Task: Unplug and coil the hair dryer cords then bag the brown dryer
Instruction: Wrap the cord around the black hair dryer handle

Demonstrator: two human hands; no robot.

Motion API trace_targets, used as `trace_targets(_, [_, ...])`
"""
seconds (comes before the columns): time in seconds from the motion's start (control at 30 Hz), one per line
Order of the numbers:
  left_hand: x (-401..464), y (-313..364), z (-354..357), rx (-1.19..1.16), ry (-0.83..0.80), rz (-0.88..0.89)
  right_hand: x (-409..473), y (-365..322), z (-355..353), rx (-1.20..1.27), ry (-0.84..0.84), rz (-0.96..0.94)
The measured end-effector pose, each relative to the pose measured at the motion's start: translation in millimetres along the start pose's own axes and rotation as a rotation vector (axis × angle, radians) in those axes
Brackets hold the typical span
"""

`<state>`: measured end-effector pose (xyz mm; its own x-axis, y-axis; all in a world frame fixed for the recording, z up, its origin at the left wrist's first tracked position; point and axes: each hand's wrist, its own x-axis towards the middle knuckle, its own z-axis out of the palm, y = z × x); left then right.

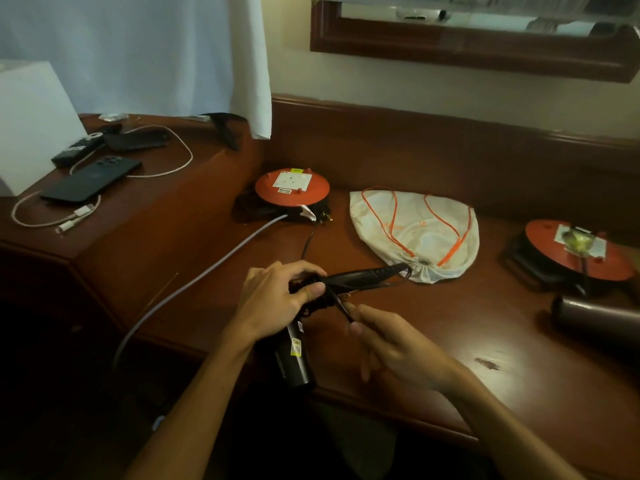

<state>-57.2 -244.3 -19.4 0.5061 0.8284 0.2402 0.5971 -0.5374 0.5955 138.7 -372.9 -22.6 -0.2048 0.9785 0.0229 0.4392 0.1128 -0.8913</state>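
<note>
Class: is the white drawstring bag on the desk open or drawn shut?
Drawn shut: the bag lies flat, its mouth gathered into a tight pucker nearest the hands.

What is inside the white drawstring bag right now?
The white bag lies closed and flattish on the desk, orange cords on top. Its cloth hides any contents. A brown dryer lies outside it, at right.

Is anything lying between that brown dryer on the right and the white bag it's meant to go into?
Nothing visible. The brown dryer lies at the right edge, the bag further left, with bare desk between. The bag's mouth looks cinched shut, though, with a black cord running to it.
</note>
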Motion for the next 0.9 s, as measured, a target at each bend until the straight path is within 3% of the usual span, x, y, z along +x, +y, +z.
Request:
trace_targets(0.17, [0.7, -3.2, -3.1, 0.038, 0.002, 0.000, 2.9, 4.8, 16.8, 0.000, 0.044, -0.006])
trace_targets(0.43, [-2.0, -5.9, -4.3, -0.072, 0.021, 0.011, 4.1, 14.7, 5.4, -0.304, 0.092, -0.088])
trace_targets(0.57, [-5.9, -21.1, -8.5, -0.210, -0.015, 0.042, 21.1, 30.7, -10.3, -0.400, 0.111, 0.016])
trace_targets(0.67, [-12.4, -23.4, -9.2, -0.214, -0.079, 0.078, 38.3, -15.4, -16.1, -0.486, -0.061, 0.101])
trace_targets(0.73, [-12.8, -25.2, -7.1, -0.159, -0.109, 0.075, 51.4, -49.9, -26.6, -0.709, -0.212, 0.211])
trace_targets(0.8, [-11.2, -23.3, -6.9, -0.086, -0.136, 0.057, 55.3, -75.8, -37.4, -0.608, -0.315, 0.256])
trace_targets(0.9, [-10.5, -8.0, -6.3, 0.063, -0.206, 0.061, 84.5, -46.6, -42.4, -0.567, -0.311, 0.167])
